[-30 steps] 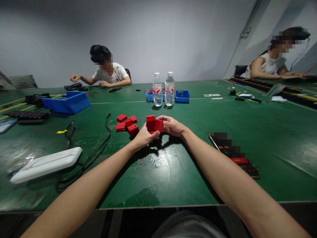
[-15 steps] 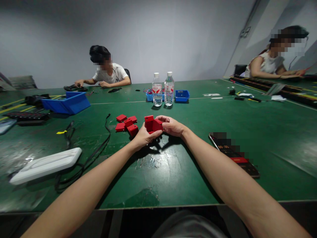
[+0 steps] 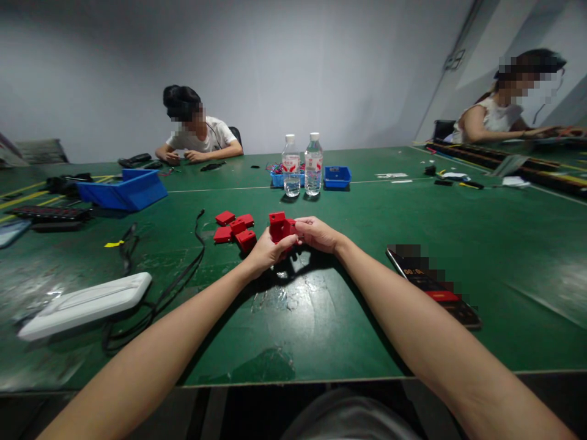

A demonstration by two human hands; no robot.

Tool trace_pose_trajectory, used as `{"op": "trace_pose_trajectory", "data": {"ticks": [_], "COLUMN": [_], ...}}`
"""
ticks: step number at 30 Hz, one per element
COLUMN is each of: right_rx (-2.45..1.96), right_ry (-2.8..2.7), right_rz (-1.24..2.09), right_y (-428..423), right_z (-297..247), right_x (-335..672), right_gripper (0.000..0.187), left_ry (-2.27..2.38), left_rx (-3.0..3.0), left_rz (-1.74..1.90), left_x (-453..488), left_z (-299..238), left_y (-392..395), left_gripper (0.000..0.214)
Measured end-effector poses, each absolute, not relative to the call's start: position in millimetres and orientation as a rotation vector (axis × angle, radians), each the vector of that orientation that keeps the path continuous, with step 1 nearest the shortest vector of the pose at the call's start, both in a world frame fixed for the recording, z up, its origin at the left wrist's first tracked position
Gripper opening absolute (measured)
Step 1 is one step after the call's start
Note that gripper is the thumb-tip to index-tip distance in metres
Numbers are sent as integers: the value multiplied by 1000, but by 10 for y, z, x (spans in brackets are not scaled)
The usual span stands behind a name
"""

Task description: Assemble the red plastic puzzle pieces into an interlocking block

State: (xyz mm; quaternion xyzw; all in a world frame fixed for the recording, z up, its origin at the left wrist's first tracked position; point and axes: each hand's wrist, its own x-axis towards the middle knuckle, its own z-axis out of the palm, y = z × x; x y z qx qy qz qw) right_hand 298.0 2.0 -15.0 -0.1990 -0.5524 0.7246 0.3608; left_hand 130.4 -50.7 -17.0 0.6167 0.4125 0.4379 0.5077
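A red U-shaped bracket (image 3: 277, 220), apparently plastic, is held a little above the green table (image 3: 321, 330) in front of me. My left hand (image 3: 269, 250) is closed around its left and near side, thumb along the front. The fingertips of my right hand (image 3: 316, 233) pinch its right side. My fingers cover the lower part of the bracket, and any small part between my right fingertips cannot be made out. Just left of my hands lie several more red parts (image 3: 224, 234) in a loose group; the nearest one, a red block (image 3: 246, 241), is close to my left hand.
Two water bottles (image 3: 291, 168) stand beyond my hands by a small blue bin (image 3: 337, 177). A larger blue bin (image 3: 123, 190), a black cable (image 3: 183, 275) and a white device (image 3: 87, 305) lie left. A phone (image 3: 433, 287) lies right. Two people (image 3: 202, 135) sit across the table.
The red bracket has turned slightly in my hands, and my right fingertips have shifted a little to the left along its side. The far-left person's hand has drawn back from a dark object.
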Motion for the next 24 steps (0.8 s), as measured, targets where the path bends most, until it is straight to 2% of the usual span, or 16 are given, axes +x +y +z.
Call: {"op": "trace_pose_trajectory", "data": {"ticks": [9, 18, 20, 24], "right_rx": [-459, -493, -537, -695], "right_ry": [-1401, -1244, -1090, -892], "right_rz": [1910, 1945, 1949, 1970], "right_y": [9, -42, -33, 36], "right_z": [-173, -90, -56, -39], "right_x": [2960, 2941, 2927, 2927], "right_gripper": [45, 35, 38, 56], "left_ry": [972, 967, 965, 967], "left_rx": [1366, 1248, 1188, 1112], "left_rz": [1140, 1150, 1141, 1126], "left_x": [1326, 1326, 1321, 1310], "left_z": [-143, -137, -144, -163], "left_y": [-568, -530, -495, -449], "left_gripper": [65, 65, 60, 49]}}
